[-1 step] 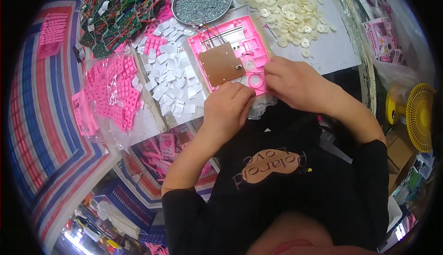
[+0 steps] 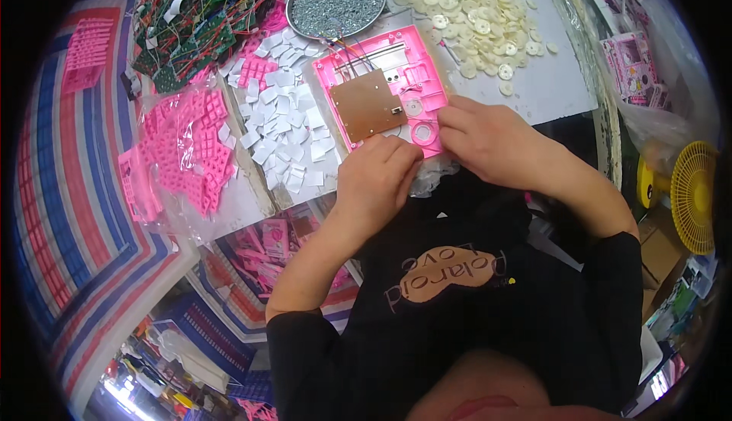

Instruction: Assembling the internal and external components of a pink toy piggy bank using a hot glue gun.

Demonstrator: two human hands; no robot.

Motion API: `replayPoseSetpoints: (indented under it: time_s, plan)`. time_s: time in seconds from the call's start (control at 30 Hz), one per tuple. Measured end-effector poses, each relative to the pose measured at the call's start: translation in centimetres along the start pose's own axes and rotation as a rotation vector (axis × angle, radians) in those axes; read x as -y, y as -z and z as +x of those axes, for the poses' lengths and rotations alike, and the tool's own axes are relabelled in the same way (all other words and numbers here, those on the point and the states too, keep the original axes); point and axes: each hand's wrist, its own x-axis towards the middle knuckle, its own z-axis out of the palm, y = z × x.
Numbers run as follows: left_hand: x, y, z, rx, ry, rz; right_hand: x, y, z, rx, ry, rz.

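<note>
A pink plastic housing (image 2: 429,78) lies open side up at the near edge of the table. Inside it sit a brown circuit board (image 2: 366,104), thin coloured wires and a round white piece (image 2: 412,107). My left hand (image 2: 377,173) is at the near edge of the housing, fingers bent and pressed together against it below the board. At the right side, my right hand (image 2: 488,139) grips the housing's rim with curled fingers. The fingertips of both hands are partly hidden, so any small part between them cannot be made out.
Behind the housing stands a round tray of small screws (image 2: 335,1). White discs (image 2: 488,20) are heaped at the back right, white pads (image 2: 286,131) to the left. Green circuit boards with wires (image 2: 198,40) and bagged pink keypads (image 2: 187,146) lie farther left. A yellow fan (image 2: 692,196) stands right.
</note>
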Motion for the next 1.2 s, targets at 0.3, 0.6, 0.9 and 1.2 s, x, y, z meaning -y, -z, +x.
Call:
replayPoseSetpoints:
  time_s: [0.3,0.6,0.9,1.2]
  plan:
    - [0.5,0.3,0.0,0.027,-0.022,0.006,1.3,-0.7,0.6,0.035,-0.115,-0.070]
    - [1.0,-0.3,-0.3,0.067,-0.221,0.198,0.2,-4.4,-2.6,-0.457,-0.110,0.055]
    - [0.3,0.0,-0.2,0.183,-0.263,0.257,2.3,-3.5,-3.8,-0.317,-0.089,-0.352]
    - [0.4,0.2,-0.1,0.189,-0.240,0.221,-2.2,1.7,5.2,-0.290,-0.093,0.045]
